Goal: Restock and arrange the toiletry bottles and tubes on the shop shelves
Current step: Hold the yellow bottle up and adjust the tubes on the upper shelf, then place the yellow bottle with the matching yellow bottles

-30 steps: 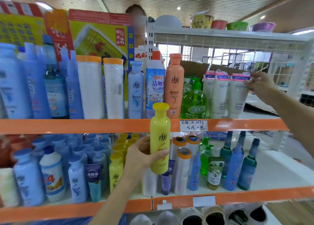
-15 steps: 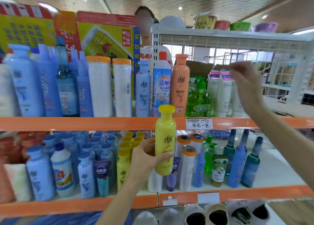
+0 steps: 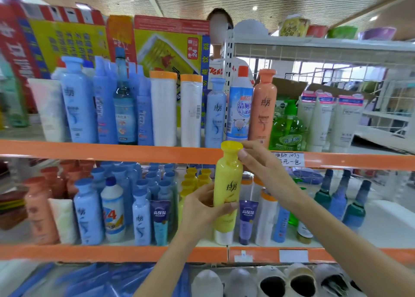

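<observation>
I hold a yellow bottle [image 3: 228,184] upright in front of the shelves. My left hand [image 3: 199,209] grips its lower body, thumb across the front. My right hand [image 3: 258,159] pinches the neck just under the yellow cap. Behind it, the upper shelf [image 3: 112,151] carries blue, white and orange bottles, a green pump bottle [image 3: 288,128] and white tubes [image 3: 323,121]. The lower shelf [image 3: 112,253] holds more blue bottles, a cluster of yellow bottles [image 3: 190,184], small tubes and dark green and blue bottles [image 3: 341,200] at the right.
Cardboard boxes [image 3: 157,45] stand behind the upper row. A person [image 3: 219,20] stands beyond the shelves. A white wire rack [image 3: 325,49] with bowls on top is at the right. Shoes [image 3: 269,281] lie on the bottom level. Bare shelf surface shows at the lower right.
My right hand left the white tubes on the upper shelf and came down to the yellow bottle's neck. The left hand kept its grip on the bottle; the view shifted left.
</observation>
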